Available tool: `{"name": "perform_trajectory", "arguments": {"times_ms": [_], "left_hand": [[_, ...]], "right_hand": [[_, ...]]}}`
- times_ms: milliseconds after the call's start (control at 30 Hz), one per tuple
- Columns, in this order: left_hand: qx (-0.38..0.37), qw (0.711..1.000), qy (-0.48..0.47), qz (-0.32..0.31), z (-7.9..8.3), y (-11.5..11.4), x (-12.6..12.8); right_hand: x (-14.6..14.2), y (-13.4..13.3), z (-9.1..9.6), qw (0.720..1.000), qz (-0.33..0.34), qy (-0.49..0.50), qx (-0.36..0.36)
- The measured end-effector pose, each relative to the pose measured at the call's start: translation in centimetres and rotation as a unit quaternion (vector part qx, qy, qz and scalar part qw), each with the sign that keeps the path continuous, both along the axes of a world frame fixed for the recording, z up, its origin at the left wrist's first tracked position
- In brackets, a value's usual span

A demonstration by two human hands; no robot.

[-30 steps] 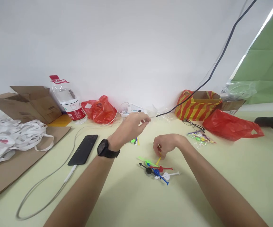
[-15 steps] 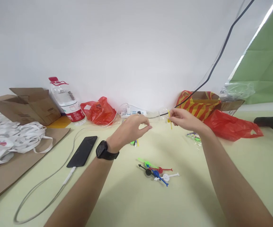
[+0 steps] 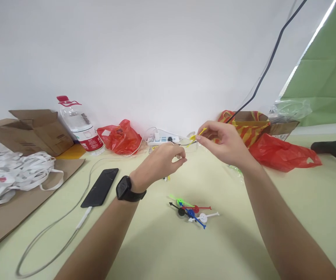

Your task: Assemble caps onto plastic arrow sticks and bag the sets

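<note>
While your left hand curls mid-frame, its hold impossible to tell, your right hand pinches a yellow arrow.
Five coloured arrows overlap at lower centre.

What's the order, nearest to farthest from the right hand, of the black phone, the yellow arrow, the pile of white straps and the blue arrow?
1. Yellow arrow: held in the right hand.
2. Blue arrow: on the table, lower in the view.
3. Black phone: left of the blue arrow.
4. White straps: far left.
</note>
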State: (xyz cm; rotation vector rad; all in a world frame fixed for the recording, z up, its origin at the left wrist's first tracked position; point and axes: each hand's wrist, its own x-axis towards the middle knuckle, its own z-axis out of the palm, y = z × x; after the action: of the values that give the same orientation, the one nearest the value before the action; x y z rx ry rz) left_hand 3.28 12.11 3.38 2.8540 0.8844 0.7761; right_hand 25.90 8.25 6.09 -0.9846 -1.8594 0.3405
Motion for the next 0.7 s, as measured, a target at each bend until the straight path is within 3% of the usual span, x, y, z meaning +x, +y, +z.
{"name": "perform_trajectory", "arguments": {"times_ms": [133,267,700], "left_hand": [[-0.003,1.0,0.001,-0.001,0.2,-0.1,0.0],[-0.011,1.0,-0.004,0.001,0.5,-0.2,0.0],[-0.039,0.998,-0.033,-0.021,1.0,-0.4,-0.2]], "right_hand": [[0.2,0.3,-0.3,0.993,-0.034,-0.108,0.037],[0.3,0.4,-0.6,0.986,-0.024,-0.164,0.018],[0.9,0.7,-1.1,0.984,-0.006,-0.176,-0.039]]}}
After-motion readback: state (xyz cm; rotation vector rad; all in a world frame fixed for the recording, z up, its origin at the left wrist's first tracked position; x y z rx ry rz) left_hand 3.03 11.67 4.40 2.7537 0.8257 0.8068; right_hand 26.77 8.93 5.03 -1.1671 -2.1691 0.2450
